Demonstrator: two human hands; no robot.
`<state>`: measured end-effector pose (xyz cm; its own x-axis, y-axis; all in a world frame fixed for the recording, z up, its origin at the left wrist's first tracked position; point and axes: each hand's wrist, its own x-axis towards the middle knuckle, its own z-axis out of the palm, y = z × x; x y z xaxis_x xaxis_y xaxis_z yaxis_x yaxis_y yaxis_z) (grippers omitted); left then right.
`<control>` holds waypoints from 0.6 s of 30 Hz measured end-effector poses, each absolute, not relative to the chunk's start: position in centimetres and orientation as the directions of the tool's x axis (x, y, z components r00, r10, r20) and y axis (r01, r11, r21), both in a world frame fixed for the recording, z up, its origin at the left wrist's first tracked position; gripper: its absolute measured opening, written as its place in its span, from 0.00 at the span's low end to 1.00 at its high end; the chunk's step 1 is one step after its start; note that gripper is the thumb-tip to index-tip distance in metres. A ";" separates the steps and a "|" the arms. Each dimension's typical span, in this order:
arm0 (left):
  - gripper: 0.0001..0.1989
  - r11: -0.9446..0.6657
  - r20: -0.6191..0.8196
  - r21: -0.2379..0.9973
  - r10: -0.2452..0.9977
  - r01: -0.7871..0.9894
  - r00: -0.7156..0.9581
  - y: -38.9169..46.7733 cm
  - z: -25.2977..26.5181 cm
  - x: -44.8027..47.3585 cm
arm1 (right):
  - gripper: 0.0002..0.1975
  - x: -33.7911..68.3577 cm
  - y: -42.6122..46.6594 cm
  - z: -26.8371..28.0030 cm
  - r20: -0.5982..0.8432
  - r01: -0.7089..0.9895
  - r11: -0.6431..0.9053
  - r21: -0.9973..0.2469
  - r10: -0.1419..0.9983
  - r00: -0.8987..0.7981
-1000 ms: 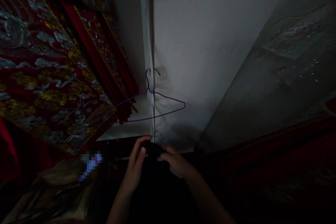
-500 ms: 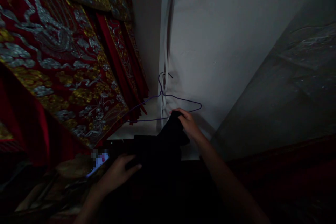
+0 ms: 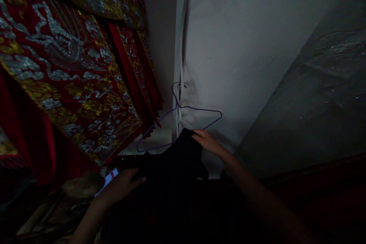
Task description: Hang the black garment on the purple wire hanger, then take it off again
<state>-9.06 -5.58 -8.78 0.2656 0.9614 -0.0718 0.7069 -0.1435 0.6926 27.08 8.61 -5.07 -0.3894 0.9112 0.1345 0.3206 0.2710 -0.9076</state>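
Black cloth lies in the lower middle, its top edge up against the lower bar of a purple wire hanger. From left to right, a red curtain with gold and silver embroidery comes first, and below it a small pale object, partly hidden by the wrist. Next is the left hand, low beside the cloth, thumb and forefinger apart at the tips; it is too dark to tell whether they grip any of it. The cloth runs from there up and to the right, its longer line slanting from lower left towards the hanger. The hanger's long side runs across, left end dipping, its hook beside a white cable on the wall. The right hand is furthest right, fingers clamped on the top corner of the cloth. It is clearly the nearer hand to the hanger — the bar meets the cloth just left of and above these fingers. Whether the cloth passes over the bar or only in front is hidden.

Compared with half a second ago, the hanger's left end sits lower and shows plainly — before, the bar was nearly level.
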 end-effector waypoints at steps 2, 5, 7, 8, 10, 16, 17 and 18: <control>0.20 -0.168 0.010 0.645 0.977 0.746 0.212 -4.9 -7.5 -9.2 | 0.15 28.0 8.1 -4.2 0.154 0.357 0.317 -0.879 0.896 -0.415; 0.21 -0.232 0.110 0.578 0.972 0.783 0.206 -4.2 -4.7 -8.8 | 0.15 28.7 7.3 -3.1 0.143 0.390 0.326 -0.861 0.892 -0.429; 0.21 -0.281 0.163 0.564 0.960 0.776 0.229 -3.7 -3.0 -8.5 | 0.15 28.8 7.0 -2.6 0.126 0.393 0.320 -0.862 0.886 -0.446; 0.21 -0.293 0.179 0.567 0.956 0.770 0.231 -3.5 -2.4 -8.4 | 0.14 28.8 6.9 -2.5 0.123 0.391 0.319 -0.863 0.885 -0.450; 0.22 -0.274 0.176 0.589 0.962 0.760 0.211 -2.9 -1.7 -8.4 | 0.15 28.8 6.9 -2.4 0.131 0.388 0.327 -0.862 0.882 -0.452; 0.26 -0.122 -0.121 0.667 0.955 0.735 0.269 -1.7 -2.3 -9.4 | 0.15 29.1 6.3 -2.6 0.167 0.401 0.372 -0.837 0.872 -0.460; 0.26 -0.125 -0.123 0.671 0.953 0.731 0.276 -1.8 -2.3 -9.5 | 0.15 29.2 6.2 -2.6 0.160 0.404 0.366 -0.838 0.874 -0.459; 0.26 -0.132 -0.108 0.675 0.956 0.726 0.274 -2.0 -2.1 -9.5 | 0.14 29.2 6.1 -2.7 0.154 0.406 0.359 -0.840 0.876 -0.456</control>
